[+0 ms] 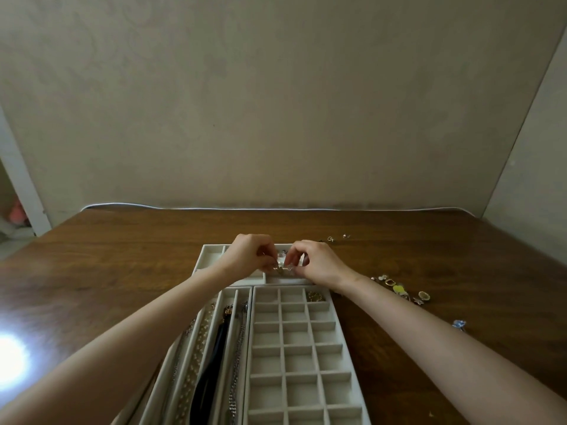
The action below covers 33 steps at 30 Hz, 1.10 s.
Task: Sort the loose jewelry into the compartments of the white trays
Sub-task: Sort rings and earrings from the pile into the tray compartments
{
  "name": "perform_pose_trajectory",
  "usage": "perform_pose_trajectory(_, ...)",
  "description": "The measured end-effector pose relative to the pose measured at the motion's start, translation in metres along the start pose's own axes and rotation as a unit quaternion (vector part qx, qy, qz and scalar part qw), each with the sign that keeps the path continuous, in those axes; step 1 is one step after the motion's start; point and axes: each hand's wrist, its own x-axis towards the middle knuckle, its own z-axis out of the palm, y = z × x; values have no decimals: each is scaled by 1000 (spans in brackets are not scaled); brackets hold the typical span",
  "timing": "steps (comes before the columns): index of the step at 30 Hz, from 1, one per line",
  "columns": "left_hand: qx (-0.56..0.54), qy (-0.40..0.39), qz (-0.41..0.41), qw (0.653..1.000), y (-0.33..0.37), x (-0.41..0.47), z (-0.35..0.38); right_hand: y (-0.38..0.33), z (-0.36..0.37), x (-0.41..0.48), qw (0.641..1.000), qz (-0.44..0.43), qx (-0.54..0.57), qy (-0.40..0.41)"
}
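two hands over far tray [211, 256]: left hand [250, 253] and right hand [316, 260] both pinch small jewelry piece [281, 267] between them.

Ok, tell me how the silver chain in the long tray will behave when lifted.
The silver chain lies in loose bends along its slot, so it will probably hang limp from wherever it is pinched. Its links look fine, so likely light. It might snag on the tray divider when dragged.
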Motion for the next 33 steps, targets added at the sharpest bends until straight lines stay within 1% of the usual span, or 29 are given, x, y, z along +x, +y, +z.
perform_pose_trajectory(2,-37,7,-14,999,1,-3,-7,-4,-3,2,1000,9,27,7)
perform_pose_trajectory(4,-46,27,-33,998,-1,-5,-15,-10,-4,5,998,17,52,10)
perform_pose_trajectory(9,-6,127,-98,987,-27,-11,-42,-30,5,22,993,42,110,-19)
perform_pose_trajectory(12,23,142,-130,981,-48,-13,-60,-42,13,36,989,45,138,-25)
perform_pose_trajectory(16,65,102,-151,981,-67,-10,-78,-57,24,53,988,42,147,-24)
perform_pose_trajectory(19,121,4,-111,986,-71,-4,-86,-63,31,65,986,45,158,-19)
perform_pose_trajectory(21,124,-68,-98,985,-72,0,-86,-65,36,72,984,52,167,-13)
perform_pose_trajectory(23,127,-107,-89,982,-77,3,-83,-68,41,80,981,62,182,-9)
perform_pose_trajectory(27,166,-113,-73,977,-84,9,-79,-72,53,94,974,90,208,-2)
perform_pose_trajectory(28,201,-109,-73,971,-84,10,-78,-73,56,98,973,98,208,-2)
perform_pose_trajectory(30,301,-99,-75,946,-83,11,-77,-74,62,105,973,109,204,3)
perform_pose_trajectory(31,332,-93,-79,935,-84,11,-76,-74,66,109,974,112,197,7)
perform_pose_trajectory(33,338,-76,-97,933,-87,11,-76,-75,70,115,979,109,172,12)
